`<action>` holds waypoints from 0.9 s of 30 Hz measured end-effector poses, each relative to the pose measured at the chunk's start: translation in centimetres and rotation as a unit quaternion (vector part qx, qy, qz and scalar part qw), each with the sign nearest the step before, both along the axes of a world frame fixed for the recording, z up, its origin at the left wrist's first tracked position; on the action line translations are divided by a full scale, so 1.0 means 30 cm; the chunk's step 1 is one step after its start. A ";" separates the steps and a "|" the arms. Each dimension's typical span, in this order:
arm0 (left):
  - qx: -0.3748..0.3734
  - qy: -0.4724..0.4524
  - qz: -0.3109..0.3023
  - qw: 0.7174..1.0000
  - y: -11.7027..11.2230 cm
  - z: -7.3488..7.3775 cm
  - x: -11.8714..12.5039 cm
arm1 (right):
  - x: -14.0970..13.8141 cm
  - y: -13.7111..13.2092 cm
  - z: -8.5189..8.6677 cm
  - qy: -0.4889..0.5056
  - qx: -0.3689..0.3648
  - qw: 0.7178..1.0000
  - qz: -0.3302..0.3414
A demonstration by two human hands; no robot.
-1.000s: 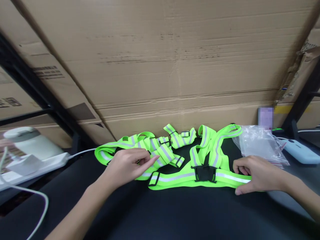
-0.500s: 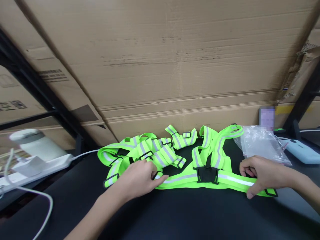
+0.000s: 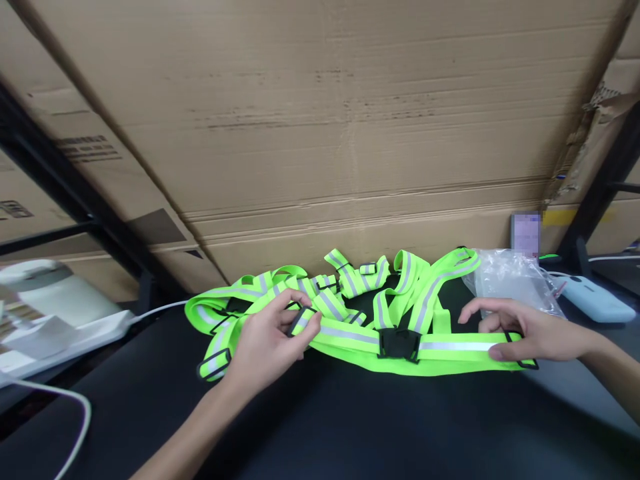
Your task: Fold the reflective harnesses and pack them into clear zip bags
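A neon green reflective strap harness (image 3: 350, 313) lies tangled on the black table (image 3: 350, 427). Its waist belt runs left to right, joined by a black buckle (image 3: 399, 344). My left hand (image 3: 270, 337) pinches the belt's left end at a black slider, lifting it slightly. My right hand (image 3: 520, 330) holds the belt's right end between thumb and fingers, the index finger stretched out above it. The shoulder straps trail back toward the cardboard.
A big cardboard sheet (image 3: 330, 133) leans over the back of the table. Clear plastic bags (image 3: 510, 283) lie at the right, with a pale blue device (image 3: 595, 300) beyond. A white power strip (image 3: 65, 333), cable and white appliance sit at the left.
Both hands have taken up the belt ends. The belt is now drawn straight between them, its left end raised off the table, and the right end has slid rightward.
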State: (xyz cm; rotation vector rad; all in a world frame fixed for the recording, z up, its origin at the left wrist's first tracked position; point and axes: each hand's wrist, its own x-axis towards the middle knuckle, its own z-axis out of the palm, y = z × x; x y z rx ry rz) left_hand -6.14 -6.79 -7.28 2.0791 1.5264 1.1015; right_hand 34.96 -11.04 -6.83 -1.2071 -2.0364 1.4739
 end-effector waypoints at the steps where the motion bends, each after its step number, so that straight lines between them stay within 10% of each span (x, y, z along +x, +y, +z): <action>1: -0.025 -0.046 -0.004 0.999 -0.006 -0.002 0.012 | 0.006 0.001 0.002 0.029 0.002 1.000 0.004; 7: -0.122 -0.151 -0.111 0.975 -0.034 -0.035 0.069 | 0.013 0.006 -0.044 0.166 -0.040 0.985 -0.014; 13: -0.025 -0.033 -0.200 0.979 -0.057 -0.055 0.075 | -0.002 0.028 -0.106 0.321 -0.080 0.943 0.041; 19: -0.238 -0.088 -0.257 0.933 -0.055 -0.037 0.066 | 0.025 0.043 -0.115 0.356 -0.124 0.915 0.147; 27: -0.298 -0.123 -0.336 0.885 -0.032 -0.002 0.031 | -0.019 0.020 -0.075 0.292 -0.080 0.952 0.041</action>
